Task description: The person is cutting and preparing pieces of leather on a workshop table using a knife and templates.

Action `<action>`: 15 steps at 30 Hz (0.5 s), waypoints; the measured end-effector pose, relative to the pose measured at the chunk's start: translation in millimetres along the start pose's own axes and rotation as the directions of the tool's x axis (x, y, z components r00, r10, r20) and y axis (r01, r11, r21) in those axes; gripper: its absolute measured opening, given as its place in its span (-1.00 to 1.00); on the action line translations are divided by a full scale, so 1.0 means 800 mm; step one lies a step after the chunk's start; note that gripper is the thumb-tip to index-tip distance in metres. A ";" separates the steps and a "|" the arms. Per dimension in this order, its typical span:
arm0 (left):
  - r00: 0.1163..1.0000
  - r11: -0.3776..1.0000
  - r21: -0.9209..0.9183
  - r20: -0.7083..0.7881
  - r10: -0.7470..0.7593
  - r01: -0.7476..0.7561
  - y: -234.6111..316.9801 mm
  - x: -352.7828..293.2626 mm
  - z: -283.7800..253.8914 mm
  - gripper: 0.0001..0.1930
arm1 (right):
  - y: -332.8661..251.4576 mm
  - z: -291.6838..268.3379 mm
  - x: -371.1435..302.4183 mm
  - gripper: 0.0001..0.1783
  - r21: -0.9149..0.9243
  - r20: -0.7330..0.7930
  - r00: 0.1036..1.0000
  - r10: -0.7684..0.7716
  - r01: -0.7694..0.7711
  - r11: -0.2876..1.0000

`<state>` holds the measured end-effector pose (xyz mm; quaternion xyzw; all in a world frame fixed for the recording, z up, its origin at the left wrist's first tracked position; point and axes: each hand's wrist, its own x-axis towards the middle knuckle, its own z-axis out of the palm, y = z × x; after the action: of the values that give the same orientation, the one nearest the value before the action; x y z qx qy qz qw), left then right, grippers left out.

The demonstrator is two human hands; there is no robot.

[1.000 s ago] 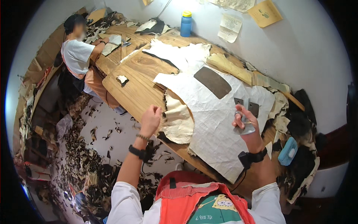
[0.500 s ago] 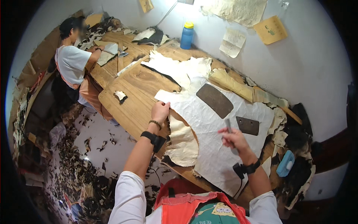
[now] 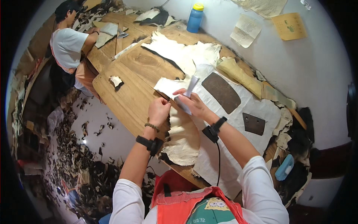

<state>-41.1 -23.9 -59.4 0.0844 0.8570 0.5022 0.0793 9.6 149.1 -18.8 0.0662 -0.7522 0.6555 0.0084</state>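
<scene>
My left hand (image 3: 159, 112) is closed, its thumb and fingers pinched at the edge of a cream hide (image 3: 182, 143) with dark fur beneath; the fingers hide what exactly lies between them. Just right of it, my right hand (image 3: 197, 106) grips a flat, shiny metal knife (image 3: 192, 85), its upper end pointing up. The knife's lower part lies by the hide's edge, close to my left fingertips. Over the hide is spread a white sheet (image 3: 220, 160) with a curved edge. Two dark brown plates, a larger one (image 3: 222, 93) and a smaller one (image 3: 254, 124), rest on that sheet.
A wooden table (image 3: 126, 82) bears a small fur scrap (image 3: 116, 82) and a blue bottle (image 3: 195, 18) with a yellow lid. A rolled tan hide (image 3: 240, 77) lies along the wall. A blue plastic object (image 3: 284, 167) sits right. Another person (image 3: 71, 44) works far left. Scraps cover the floor.
My right hand has swung left and up from over the sheet to beside my left hand, bringing the knife to the hide's edge. The left hand stays at the edge. The view has shifted slightly.
</scene>
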 end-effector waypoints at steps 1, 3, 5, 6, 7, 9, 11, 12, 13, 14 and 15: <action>1.000 1.000 -0.001 0.001 -0.011 0.011 -0.004 0.000 0.001 -0.83 | 0.010 0.009 0.007 -0.76 0.067 -0.001 1.000 0.013 -0.013 0.998; 1.000 1.000 -0.007 0.017 0.000 0.000 -0.006 0.004 0.000 -0.84 | 0.029 0.007 0.024 -0.75 -0.096 0.015 1.000 -0.027 0.028 0.995; 1.000 1.000 0.015 0.005 -0.017 0.017 -0.002 0.004 0.001 -0.84 | 0.033 0.005 0.029 -0.77 -0.298 0.037 0.999 -0.020 0.030 0.954; 1.000 0.999 0.043 -0.003 -0.029 0.029 0.000 0.003 -0.001 -0.84 | 0.033 0.007 0.030 -0.77 -0.299 0.048 0.999 -0.014 0.028 0.954; 0.999 0.999 0.037 -0.007 -0.038 0.038 0.000 0.002 -0.003 -0.84 | 0.033 0.009 0.031 -0.78 -0.330 0.071 0.995 -0.070 0.089 0.940; 0.998 0.996 0.063 0.025 -0.064 0.063 0.003 0.001 -0.005 -0.85 | 0.031 0.008 0.031 -0.79 -0.364 0.098 0.988 -0.121 0.148 0.920; 1.000 0.991 0.131 -0.002 -0.019 0.019 0.008 0.000 -0.002 -0.86 | 0.030 0.010 0.030 -0.76 -0.394 0.118 0.988 -0.096 0.136 0.909; 0.999 0.979 0.204 -0.024 0.032 -0.027 0.010 -0.001 -0.001 -0.86 | 0.031 0.012 0.029 -0.76 -0.394 0.123 0.988 -0.090 0.132 0.909; 0.999 0.979 0.201 -0.024 0.025 -0.019 0.012 -0.001 -0.001 -0.86 | 0.031 0.013 0.029 -0.76 -0.395 0.095 0.989 -0.113 0.142 0.908; 0.999 0.967 0.252 0.010 0.047 -0.048 0.014 0.002 -0.001 -0.86 | 0.030 0.013 0.029 -0.77 -0.398 0.068 0.988 -0.138 0.154 0.904; 0.997 0.951 0.301 0.047 0.067 -0.078 0.015 0.003 0.001 -0.87 | 0.028 0.014 0.031 -0.77 -0.400 0.074 0.988 -0.133 0.152 0.904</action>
<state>-42.4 -17.0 -49.0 0.1359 0.9184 0.3662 0.0625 -16.4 138.9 -40.3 0.1325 -0.8646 0.4818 0.0526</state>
